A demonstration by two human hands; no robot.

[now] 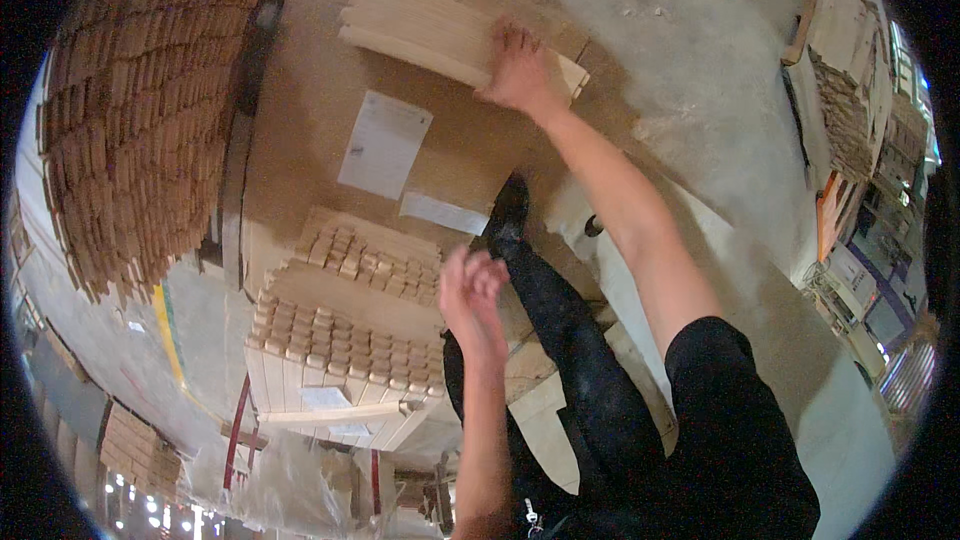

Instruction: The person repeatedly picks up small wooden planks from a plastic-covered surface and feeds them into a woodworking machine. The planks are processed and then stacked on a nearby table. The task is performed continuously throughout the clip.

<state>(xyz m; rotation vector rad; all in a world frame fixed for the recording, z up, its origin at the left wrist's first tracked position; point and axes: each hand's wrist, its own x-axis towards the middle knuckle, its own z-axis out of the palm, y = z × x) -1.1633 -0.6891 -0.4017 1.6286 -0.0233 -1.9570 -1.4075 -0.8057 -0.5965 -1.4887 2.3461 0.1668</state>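
A low row of pale wooden slats lies side by side on a brown board in the upper middle. Across the right end of these slats rests my right hand, palm down with its fingers spread. My left hand hangs in the air lower down, near the stacked wooden pieces. Its fingers are loosely bent and a little blurred, and I see nothing in them. A white paper sheet and a narrower white strip of paper lie on the board between the slats and my left hand.
A tall stack of brown wooden strips stands at the left. Stacked pale wooden pieces with rounded ends sit at lower left. My black shoe is on the board's near side. More stacked timber stands at far right.
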